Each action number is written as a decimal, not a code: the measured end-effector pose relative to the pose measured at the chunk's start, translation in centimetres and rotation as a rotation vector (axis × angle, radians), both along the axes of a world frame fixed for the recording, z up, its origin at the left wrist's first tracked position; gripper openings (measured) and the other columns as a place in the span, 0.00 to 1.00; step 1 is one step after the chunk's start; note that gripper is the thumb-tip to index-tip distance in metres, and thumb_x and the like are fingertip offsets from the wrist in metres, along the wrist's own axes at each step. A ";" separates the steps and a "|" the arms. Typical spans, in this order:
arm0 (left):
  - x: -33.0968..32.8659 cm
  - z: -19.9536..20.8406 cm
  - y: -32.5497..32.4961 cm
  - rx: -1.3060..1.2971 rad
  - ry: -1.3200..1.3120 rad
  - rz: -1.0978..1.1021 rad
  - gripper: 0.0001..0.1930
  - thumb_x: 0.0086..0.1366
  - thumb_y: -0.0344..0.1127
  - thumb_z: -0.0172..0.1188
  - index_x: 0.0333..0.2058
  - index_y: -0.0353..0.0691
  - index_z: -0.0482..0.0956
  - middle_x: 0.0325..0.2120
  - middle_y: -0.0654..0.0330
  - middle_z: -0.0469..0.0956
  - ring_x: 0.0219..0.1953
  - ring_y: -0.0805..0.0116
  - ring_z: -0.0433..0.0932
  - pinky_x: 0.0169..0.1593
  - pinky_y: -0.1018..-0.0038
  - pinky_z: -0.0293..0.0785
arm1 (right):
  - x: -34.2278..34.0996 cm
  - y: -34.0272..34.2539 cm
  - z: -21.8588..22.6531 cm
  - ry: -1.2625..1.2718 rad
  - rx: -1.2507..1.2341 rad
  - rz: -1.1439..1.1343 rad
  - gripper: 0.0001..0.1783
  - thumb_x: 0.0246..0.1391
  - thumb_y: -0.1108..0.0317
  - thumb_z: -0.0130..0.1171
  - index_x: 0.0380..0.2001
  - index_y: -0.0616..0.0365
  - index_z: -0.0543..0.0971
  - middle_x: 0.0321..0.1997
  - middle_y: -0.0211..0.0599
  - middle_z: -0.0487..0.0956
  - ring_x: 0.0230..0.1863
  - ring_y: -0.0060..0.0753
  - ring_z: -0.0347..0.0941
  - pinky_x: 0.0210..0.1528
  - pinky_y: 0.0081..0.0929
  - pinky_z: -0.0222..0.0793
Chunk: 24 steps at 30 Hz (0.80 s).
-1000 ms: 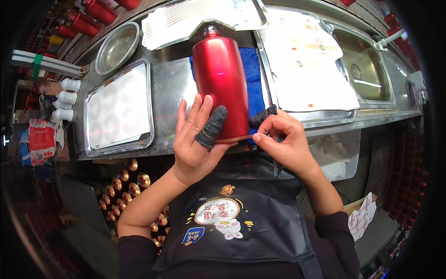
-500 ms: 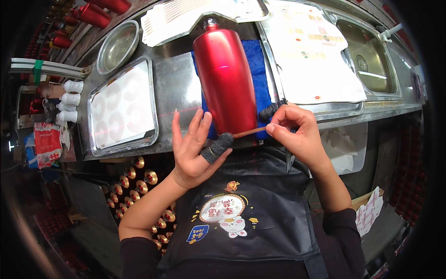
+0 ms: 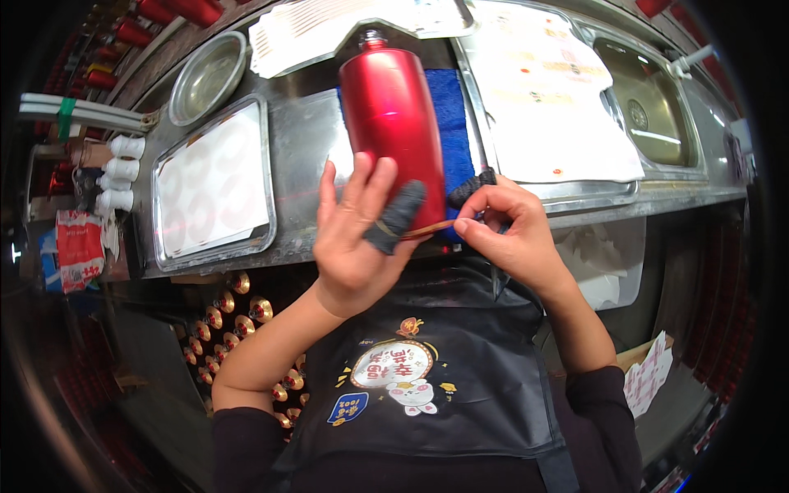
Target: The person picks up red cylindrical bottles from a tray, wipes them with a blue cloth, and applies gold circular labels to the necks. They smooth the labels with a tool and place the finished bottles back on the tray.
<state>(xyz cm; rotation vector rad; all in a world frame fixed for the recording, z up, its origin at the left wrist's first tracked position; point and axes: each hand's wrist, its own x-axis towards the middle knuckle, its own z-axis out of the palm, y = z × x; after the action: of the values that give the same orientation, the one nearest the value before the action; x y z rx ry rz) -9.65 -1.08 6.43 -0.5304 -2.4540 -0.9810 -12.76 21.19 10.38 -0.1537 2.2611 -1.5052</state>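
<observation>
Perhaps the brown strip (image 3: 434,228) could skew against the red bottle (image 3: 390,107) near the worktop's (image 3: 304,140) front edge if the right hand (image 3: 514,230)—pinching it—outpulls the spread-fingered left hand (image 3: 352,255).

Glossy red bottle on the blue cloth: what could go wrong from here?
The thin brown strip might twist or slip, as the right hand pinches it near one end. The glossy red bottle could turn or slide on the blue cloth if the strip is tugged, as the left hand lies outstretched rather than wrapped around it. The dark pointed tool below the right hand could snag the black apron.
</observation>
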 end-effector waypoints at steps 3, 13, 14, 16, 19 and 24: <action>0.8 -1.2 -1.0 0.188 -0.068 -0.017 0.31 0.49 0.34 0.78 0.53 0.33 0.81 0.62 0.42 0.72 0.67 0.43 0.69 0.67 0.37 0.54 | 0.0 -0.2 0.5 -0.096 -0.084 -0.024 0.06 0.51 0.71 0.69 0.27 0.60 0.81 0.32 0.23 0.70 0.27 0.09 0.62 0.29 0.13 0.55; 4.2 -2.6 -3.4 -0.002 -0.200 -0.075 0.20 0.52 0.34 0.77 0.44 0.36 0.85 0.64 0.41 0.69 0.65 0.37 0.69 0.67 0.33 0.49 | 0.6 0.5 3.1 0.008 -0.068 -0.046 0.05 0.49 0.73 0.67 0.25 0.60 0.79 0.29 0.24 0.71 0.25 0.10 0.65 0.29 0.13 0.58; 4.1 -2.7 -3.3 -0.004 -0.168 -0.082 0.20 0.51 0.33 0.77 0.44 0.37 0.85 0.64 0.41 0.69 0.65 0.37 0.69 0.67 0.33 0.49 | 0.5 0.7 2.9 0.013 -0.057 -0.052 0.05 0.49 0.72 0.67 0.25 0.60 0.80 0.30 0.26 0.72 0.25 0.12 0.66 0.29 0.14 0.60; 3.8 -2.6 -3.2 -0.018 -0.120 -0.102 0.20 0.50 0.32 0.77 0.44 0.40 0.86 0.65 0.40 0.69 0.65 0.36 0.70 0.67 0.33 0.47 | 0.3 0.9 2.4 -0.004 0.006 -0.059 0.05 0.50 0.72 0.67 0.26 0.61 0.80 0.31 0.29 0.73 0.26 0.14 0.68 0.30 0.15 0.62; 3.2 -2.1 -3.4 -0.066 -0.055 -0.166 0.24 0.51 0.29 0.75 0.50 0.38 0.82 0.69 0.40 0.62 0.67 0.38 0.66 0.69 0.33 0.43 | 0.2 1.0 1.8 -0.010 -0.019 -0.061 0.06 0.50 0.72 0.67 0.26 0.62 0.80 0.31 0.29 0.73 0.26 0.13 0.68 0.30 0.15 0.62; 2.7 -1.2 -3.2 -0.123 -0.024 -0.165 0.22 0.50 0.30 0.76 0.46 0.38 0.84 0.68 0.39 0.63 0.67 0.37 0.67 0.68 0.33 0.44 | 0.3 0.9 1.5 -0.018 -0.069 -0.082 0.06 0.50 0.74 0.66 0.25 0.62 0.79 0.29 0.25 0.72 0.26 0.09 0.66 0.29 0.13 0.58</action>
<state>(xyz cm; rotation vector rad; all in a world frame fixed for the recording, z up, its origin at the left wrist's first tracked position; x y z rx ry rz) -6.95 -4.29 5.20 -0.7777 -2.5360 -0.9072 -12.48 22.05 11.89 -0.0678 2.2278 -1.6209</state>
